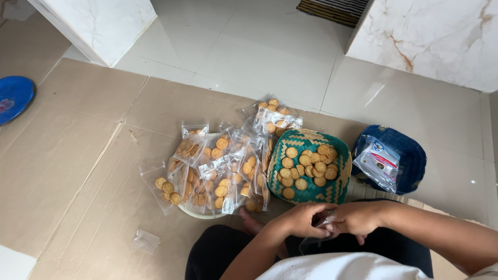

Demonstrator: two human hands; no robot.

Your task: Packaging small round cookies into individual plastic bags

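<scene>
My left hand (303, 219) and my right hand (359, 218) meet over my lap, both pinching a small clear plastic bag (324, 224) between the fingers. Just beyond them a green woven basket (302, 139) holds several round golden biscuits (306, 167). Left of the basket lies a pile of clear bags filled with biscuits (220, 166), heaped on a pale round tray (199, 212).
A dark blue basket (410, 155) with a pack of clear bags (381, 163) sits at the right. One loose clear bag (146, 239) lies on the flattened cardboard (78, 155). A blue plate (14, 97) rests at the far left. White marble blocks stand at the back.
</scene>
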